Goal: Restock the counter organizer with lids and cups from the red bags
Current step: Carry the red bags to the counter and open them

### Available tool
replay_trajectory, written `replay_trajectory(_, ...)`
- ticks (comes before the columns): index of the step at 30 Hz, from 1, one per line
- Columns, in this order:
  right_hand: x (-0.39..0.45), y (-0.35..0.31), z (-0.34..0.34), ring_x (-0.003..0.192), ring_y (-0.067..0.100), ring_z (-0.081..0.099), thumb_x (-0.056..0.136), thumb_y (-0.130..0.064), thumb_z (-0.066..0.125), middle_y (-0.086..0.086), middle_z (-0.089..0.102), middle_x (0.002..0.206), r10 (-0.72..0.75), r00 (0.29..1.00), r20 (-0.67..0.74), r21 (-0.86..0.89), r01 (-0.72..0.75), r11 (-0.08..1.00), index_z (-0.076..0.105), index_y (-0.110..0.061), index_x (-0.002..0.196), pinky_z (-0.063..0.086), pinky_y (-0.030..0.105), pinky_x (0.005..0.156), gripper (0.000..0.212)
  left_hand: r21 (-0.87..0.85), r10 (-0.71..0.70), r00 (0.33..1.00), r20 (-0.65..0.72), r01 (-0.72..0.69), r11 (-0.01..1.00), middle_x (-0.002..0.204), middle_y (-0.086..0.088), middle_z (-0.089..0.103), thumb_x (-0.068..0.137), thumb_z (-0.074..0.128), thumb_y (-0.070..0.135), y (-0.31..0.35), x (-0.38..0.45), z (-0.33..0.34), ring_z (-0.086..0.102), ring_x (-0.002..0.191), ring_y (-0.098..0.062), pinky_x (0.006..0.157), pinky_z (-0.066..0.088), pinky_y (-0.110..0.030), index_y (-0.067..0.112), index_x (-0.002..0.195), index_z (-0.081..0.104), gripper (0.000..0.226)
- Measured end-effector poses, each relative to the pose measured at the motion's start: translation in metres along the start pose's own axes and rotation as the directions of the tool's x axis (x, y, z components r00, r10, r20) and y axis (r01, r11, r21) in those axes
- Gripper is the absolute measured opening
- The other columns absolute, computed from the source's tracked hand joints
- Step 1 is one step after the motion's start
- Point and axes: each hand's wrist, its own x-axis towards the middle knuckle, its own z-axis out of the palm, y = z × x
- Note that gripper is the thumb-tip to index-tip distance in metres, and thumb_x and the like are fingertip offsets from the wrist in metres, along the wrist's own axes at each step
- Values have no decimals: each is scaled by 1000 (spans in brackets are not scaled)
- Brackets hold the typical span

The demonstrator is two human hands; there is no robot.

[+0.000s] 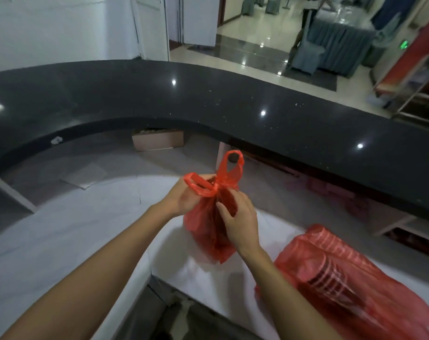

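A small red plastic bag (208, 231) with knotted handles stands on the white lower counter (68, 231) in the middle of the view. My left hand (186, 195) pinches the left handle loop near the knot. My right hand (238, 217) grips the bag's neck just under the knot from the right. Its contents are hidden by the plastic. A larger red bag (355, 280) lies on its side at the lower right, and stacked clear cups show through it. No organizer is in view.
A raised black curved countertop (208, 106) runs across behind the white counter. Below it sit a cardboard box (158, 141) and shelves with reddish items (331, 190). The white counter's front edge drops to a gap (174, 312) at the bottom. A person stands far back by draped tables.
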Motion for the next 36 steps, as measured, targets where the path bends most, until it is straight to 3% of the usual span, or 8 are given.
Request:
replay_trajectory(3,1,-7,0,106,14,61,90,-19,70,-8,71,113,-39,998,-50,-33,38,999,72,-25,116,48,32,96,27,-84,-42,995,-89,34,996,102,9,76,80,77,18,-12,-1,-2,68,93,3,83,49,-13,15,111,77,31)
replay_trajectory(7,1,-9,-4,89,13,63,87,-12,70,-8,74,96,-56,997,-59,-39,54,998,77,-26,97,46,24,80,19,-65,-70,994,-82,64,996,89,11,75,83,79,16,-24,-4,-17,65,79,-6,75,50,-22,20,95,79,13)
replay_trajectory(14,0,-11,-9,88,13,63,79,-27,49,-6,76,97,-217,975,-39,-88,213,973,79,-19,97,49,23,80,35,-35,-50,993,-108,46,998,76,12,71,84,78,16,-36,-28,-35,62,69,-13,67,48,-23,23,81,77,8)
replay_trajectory(20,2,-15,-6,86,5,61,82,-5,75,-19,69,91,-191,981,-33,-108,187,977,80,-21,95,49,21,80,21,10,-59,974,-218,62,998,77,11,69,86,75,12,-49,-43,-49,59,70,-10,68,46,-23,21,82,73,10)
replay_trajectory(25,-2,-9,-22,88,4,64,87,-7,75,-24,68,88,-161,984,-71,-70,156,985,80,-21,95,50,20,80,17,-70,-199,923,-328,187,980,77,8,70,88,73,11,-67,-61,-70,63,75,-11,66,44,-14,20,83,71,10)
replay_trajectory(27,-5,-7,-24,90,0,63,88,-8,74,-24,68,89,-137,989,-59,-68,133,989,80,-23,96,49,18,79,18,-50,-203,919,-337,198,979,77,8,70,87,74,11,-71,-70,-70,62,75,-11,68,46,-19,21,82,71,12)
replay_trajectory(31,-10,-18,-23,101,-3,58,88,-9,71,-17,70,104,-161,987,-11,-126,159,979,75,-23,110,45,14,88,26,128,-57,942,-331,105,986,98,8,68,85,71,18,-60,-76,-65,58,95,-10,86,49,-28,21,98,70,13)
replay_trajectory(36,-4,-47,-13,114,15,55,86,-26,70,-9,67,124,-279,955,97,-215,294,931,65,-25,127,43,32,99,41,317,213,964,-160,-154,936,131,3,61,84,69,26,-34,-48,-61,50,125,-16,108,39,-31,19,132,62,49)
